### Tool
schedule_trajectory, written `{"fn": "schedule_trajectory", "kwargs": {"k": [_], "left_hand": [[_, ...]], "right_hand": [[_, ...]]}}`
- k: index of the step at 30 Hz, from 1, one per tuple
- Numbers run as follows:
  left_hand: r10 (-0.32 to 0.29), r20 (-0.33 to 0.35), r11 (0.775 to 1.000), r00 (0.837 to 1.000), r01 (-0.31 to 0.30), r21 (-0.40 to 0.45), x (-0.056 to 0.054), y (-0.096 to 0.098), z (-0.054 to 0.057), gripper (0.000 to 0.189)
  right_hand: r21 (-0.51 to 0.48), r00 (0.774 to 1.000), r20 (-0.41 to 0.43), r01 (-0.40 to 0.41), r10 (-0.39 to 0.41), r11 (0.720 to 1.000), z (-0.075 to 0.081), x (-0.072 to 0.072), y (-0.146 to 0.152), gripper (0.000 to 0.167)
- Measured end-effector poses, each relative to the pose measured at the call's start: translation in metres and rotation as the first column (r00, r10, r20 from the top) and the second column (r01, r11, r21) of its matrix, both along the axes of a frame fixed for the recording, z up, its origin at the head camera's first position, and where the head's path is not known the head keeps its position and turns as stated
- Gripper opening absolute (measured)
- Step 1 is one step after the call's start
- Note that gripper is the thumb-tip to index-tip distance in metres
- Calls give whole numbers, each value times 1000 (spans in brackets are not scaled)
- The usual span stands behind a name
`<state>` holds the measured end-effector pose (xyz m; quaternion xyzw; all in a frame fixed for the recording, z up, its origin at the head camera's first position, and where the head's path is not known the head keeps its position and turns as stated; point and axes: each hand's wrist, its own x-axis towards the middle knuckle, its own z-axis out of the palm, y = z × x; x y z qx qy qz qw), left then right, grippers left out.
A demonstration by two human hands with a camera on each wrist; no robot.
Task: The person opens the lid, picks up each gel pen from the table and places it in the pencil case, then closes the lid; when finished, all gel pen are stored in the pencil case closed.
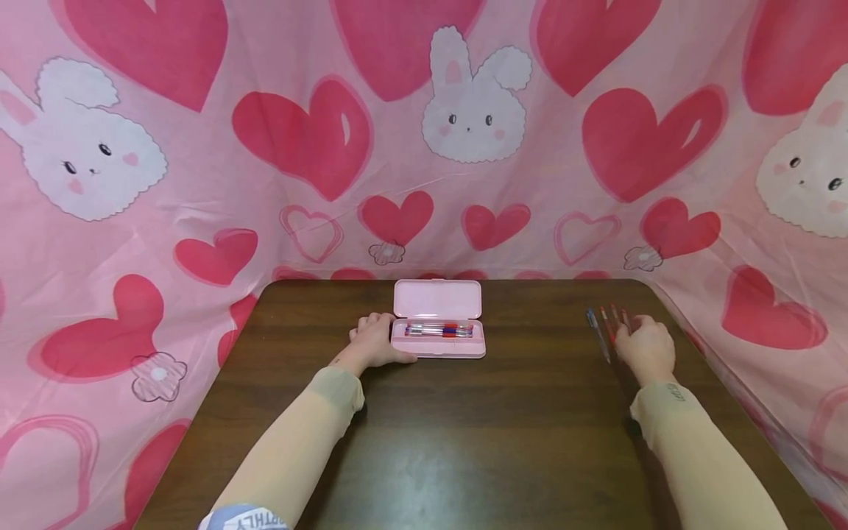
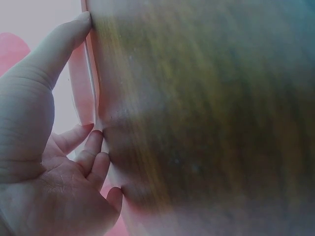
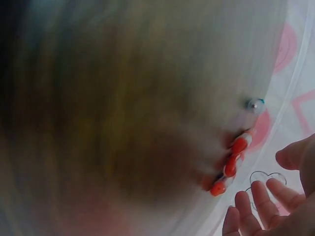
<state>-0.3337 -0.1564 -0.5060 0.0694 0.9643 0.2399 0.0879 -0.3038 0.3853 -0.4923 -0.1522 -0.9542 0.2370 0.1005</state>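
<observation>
A pink pencil case lies open on the table, its lid tipped back. Several clear-barrelled pens with red and blue-purple parts lie in it. My left hand holds the case at its left end, the thumb along the front edge and the fingers by the side. On the right, my right hand hovers at a row of loose pens, fingers relaxed and holding nothing. A blue-tipped pen lies leftmost; beside it are red pens, partly hidden by the hand in the head view.
The dark wooden table reaches back to a pink cloth printed with hearts and rabbits, which hangs behind and at both sides. A stretch of tabletop separates the case from the loose pens.
</observation>
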Motion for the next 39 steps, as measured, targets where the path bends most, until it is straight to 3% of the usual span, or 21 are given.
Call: {"fn": "schedule_trajectory", "kwargs": {"k": [8, 17, 29, 39], "left_hand": [[0, 9, 1000, 1000, 0, 12, 0, 1, 2, 105], [4, 10, 1000, 1000, -4, 15, 1, 1, 3, 106], [5, 8, 1000, 1000, -5, 26, 2, 1, 2, 103], [5, -1, 1000, 1000, -5, 21, 3, 1, 2, 104]], "right_hand": [[8, 996, 89, 24, -25, 1000, -2, 3, 10, 59], [28, 972, 236, 2, -9, 1000, 5, 5, 17, 55], [41, 976, 219, 2, -11, 999, 1, 5, 23, 36], [27, 982, 190, 21, -26, 999, 0, 4, 20, 41]]}}
